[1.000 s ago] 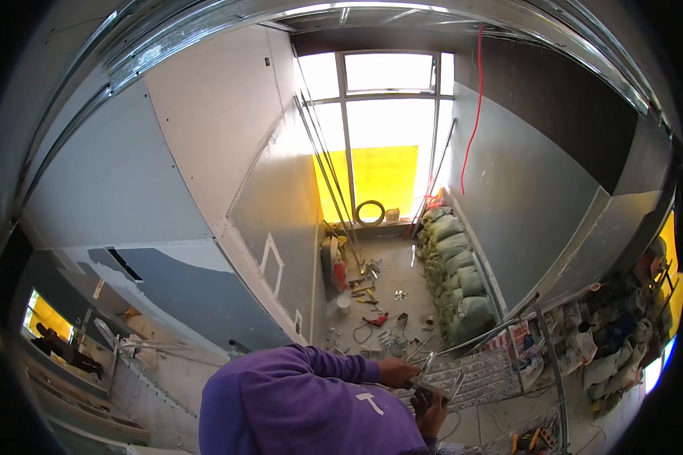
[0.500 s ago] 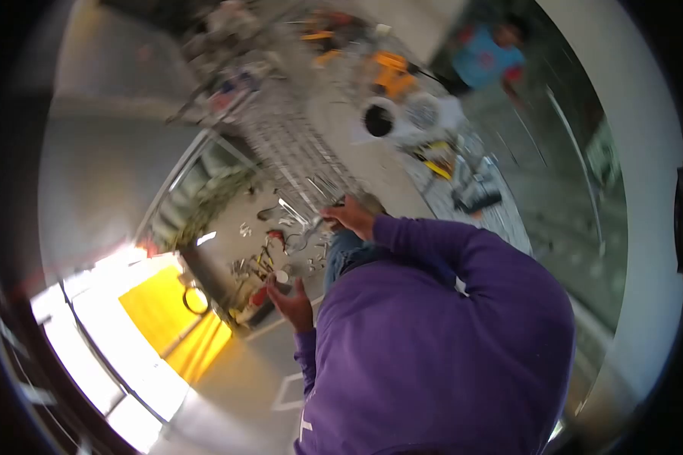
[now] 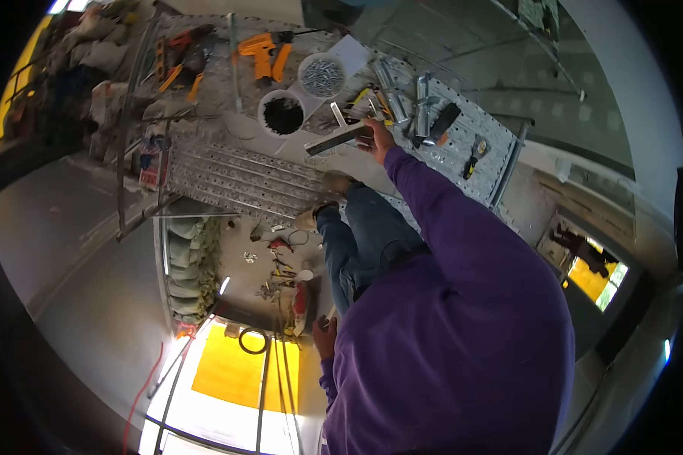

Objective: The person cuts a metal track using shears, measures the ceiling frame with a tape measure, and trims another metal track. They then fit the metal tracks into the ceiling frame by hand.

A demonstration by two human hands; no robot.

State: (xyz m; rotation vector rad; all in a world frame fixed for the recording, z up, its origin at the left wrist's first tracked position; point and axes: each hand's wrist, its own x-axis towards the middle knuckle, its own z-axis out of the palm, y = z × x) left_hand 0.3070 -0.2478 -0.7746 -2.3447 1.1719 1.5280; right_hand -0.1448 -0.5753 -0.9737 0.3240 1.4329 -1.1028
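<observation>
Grey metal channel piece [image 3: 334, 139] is poking out of your right hand [image 3: 377, 142] just beside the black-filled bucket [image 3: 261, 115]; you're pinching only one end, probably so the rest is sticking out clear of your fingers. Your left hand [image 3: 324, 337] is hanging well apart from that bucket, fingers curling, can't tell if it's holding anything.

From here I can read no words, numbers or signs; the print on the red-and-white packet [image 3: 150, 177], well apart from the right hand [image 3: 376, 141], is too small.
</observation>
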